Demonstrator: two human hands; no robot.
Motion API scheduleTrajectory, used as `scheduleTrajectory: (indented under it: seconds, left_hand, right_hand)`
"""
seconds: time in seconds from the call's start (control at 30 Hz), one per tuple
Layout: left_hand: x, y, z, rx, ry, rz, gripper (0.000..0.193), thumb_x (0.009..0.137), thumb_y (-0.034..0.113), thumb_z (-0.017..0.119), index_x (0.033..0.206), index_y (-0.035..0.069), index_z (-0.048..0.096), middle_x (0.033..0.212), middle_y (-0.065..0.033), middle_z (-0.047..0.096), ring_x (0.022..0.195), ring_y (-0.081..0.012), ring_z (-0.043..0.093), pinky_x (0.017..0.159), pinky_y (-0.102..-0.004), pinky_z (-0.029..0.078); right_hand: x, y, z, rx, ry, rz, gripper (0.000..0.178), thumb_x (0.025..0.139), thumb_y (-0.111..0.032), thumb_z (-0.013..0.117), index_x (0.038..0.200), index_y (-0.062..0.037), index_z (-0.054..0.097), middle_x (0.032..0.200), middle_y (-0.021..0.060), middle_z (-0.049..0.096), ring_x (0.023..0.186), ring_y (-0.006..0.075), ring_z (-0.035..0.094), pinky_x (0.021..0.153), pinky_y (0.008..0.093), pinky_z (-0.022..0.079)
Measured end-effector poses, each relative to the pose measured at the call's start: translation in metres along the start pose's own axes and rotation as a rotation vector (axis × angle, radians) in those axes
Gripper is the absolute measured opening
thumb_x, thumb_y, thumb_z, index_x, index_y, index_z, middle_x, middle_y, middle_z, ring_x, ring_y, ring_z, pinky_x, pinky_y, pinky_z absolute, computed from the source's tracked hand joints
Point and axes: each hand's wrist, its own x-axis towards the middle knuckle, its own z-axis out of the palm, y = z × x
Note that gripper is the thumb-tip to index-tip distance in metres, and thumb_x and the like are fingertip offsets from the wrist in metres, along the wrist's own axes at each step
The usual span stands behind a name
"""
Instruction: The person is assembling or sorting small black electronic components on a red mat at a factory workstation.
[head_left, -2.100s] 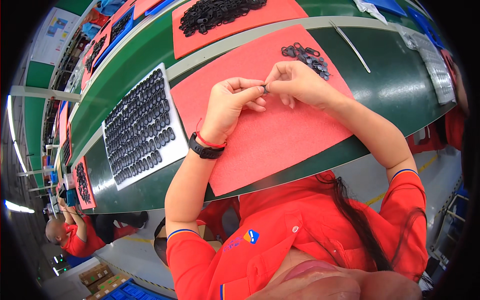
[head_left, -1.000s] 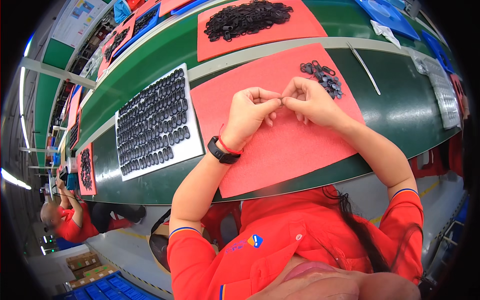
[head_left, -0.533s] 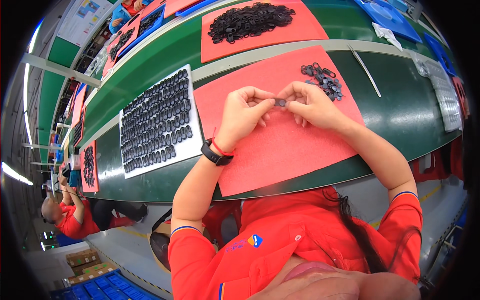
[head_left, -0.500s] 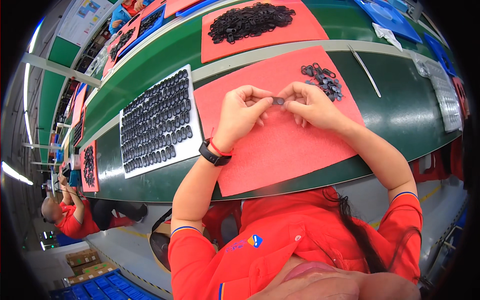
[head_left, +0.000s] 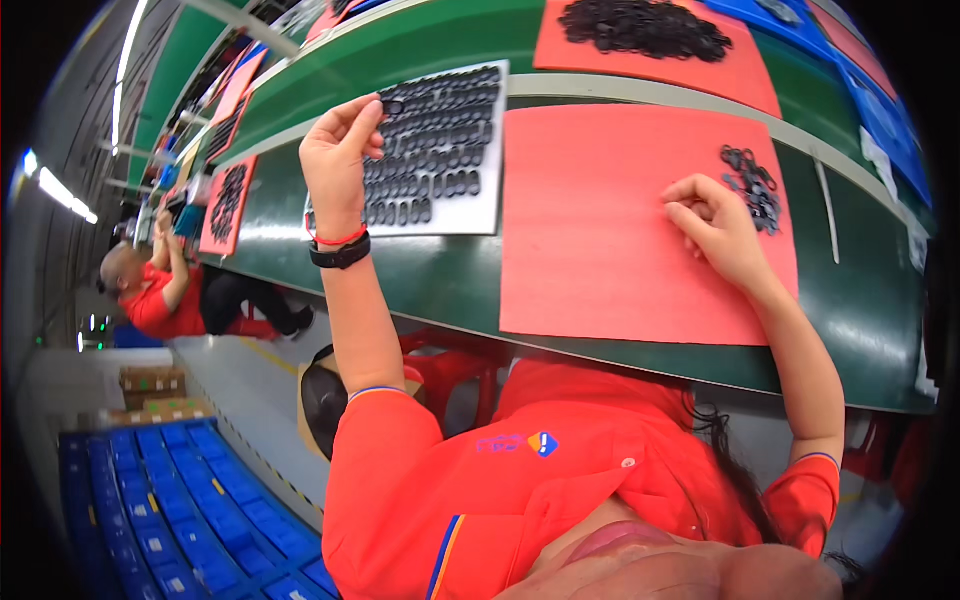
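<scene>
Left hand holds a small black ring over the white tray; right hand rests by the loose pile.

The small black ring (head_left: 393, 106) is pinched between the thumb and fingertips of the left hand (head_left: 338, 160), just above the far left corner of the white tray (head_left: 490, 190) full of black rings. It is too small to tell which way it points. The right hand (head_left: 718, 228) is loosely curled, fingers bent, holding nothing, touching the red mat (head_left: 610, 230) just beside the pile of loose black rings (head_left: 752, 185). Both lie on the green worktop (head_left: 860, 300).

Brown cardboard boxes (head_left: 150, 385) on the floor, far left
</scene>
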Motion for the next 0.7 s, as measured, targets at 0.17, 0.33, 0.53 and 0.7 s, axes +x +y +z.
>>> scheduleTrajectory:
  seconds: [0.17, 0.33, 0.53, 0.7]
  left_hand:
    - [-0.022, 0.001, -0.032, 0.183, -0.21, -0.115, 0.012, 0.08, 0.007, 0.066, 0.091, 0.002, 0.068, 0.076, -0.0013, 0.065, 0.057, -0.0027, 0.051, 0.048, -0.015, 0.038]
    - [-0.042, -0.011, -0.02, 0.336, -0.438, -0.241, 0.012, 0.076, 0.005, 0.068, 0.086, 0.0, 0.068, 0.073, -0.0019, 0.065, 0.056, -0.0034, 0.052, 0.05, -0.0178, 0.042]
    - [-0.037, -0.025, -0.017, 0.426, -0.552, -0.242, 0.01, 0.076, 0.006, 0.069, 0.083, -0.001, 0.067, 0.072, -0.0019, 0.064, 0.059, -0.0039, 0.053, 0.054, -0.0174, 0.041]
    - [-0.032, -0.033, -0.013, 0.552, -0.548, -0.166, 0.011, 0.073, 0.006, 0.07, 0.081, 0.0, 0.067, 0.07, -0.0012, 0.064, 0.063, -0.0041, 0.054, 0.057, -0.0189, 0.042]
  right_hand:
    - [0.001, 0.004, 0.001, -0.054, 0.016, -0.05, 0.01, 0.086, -0.011, 0.056, 0.092, -0.0023, 0.057, 0.07, -0.0037, 0.053, 0.05, 0.0, 0.042, 0.043, 0.0157, 0.032]
    - [0.001, 0.002, 0.003, -0.058, 0.005, -0.034, 0.01, 0.087, -0.011, 0.056, 0.092, -0.002, 0.056, 0.071, -0.0035, 0.053, 0.051, -0.0003, 0.042, 0.043, 0.0154, 0.032]
    - [0.001, 0.002, 0.004, -0.062, 0.008, -0.043, 0.011, 0.087, -0.011, 0.056, 0.092, -0.0018, 0.057, 0.071, -0.0034, 0.053, 0.051, 0.0001, 0.043, 0.043, 0.0154, 0.032]
    - [-0.001, 0.009, 0.0, -0.116, 0.053, -0.126, 0.01, 0.085, -0.011, 0.057, 0.092, -0.0027, 0.058, 0.07, -0.0017, 0.055, 0.049, 0.0021, 0.046, 0.044, 0.018, 0.036]
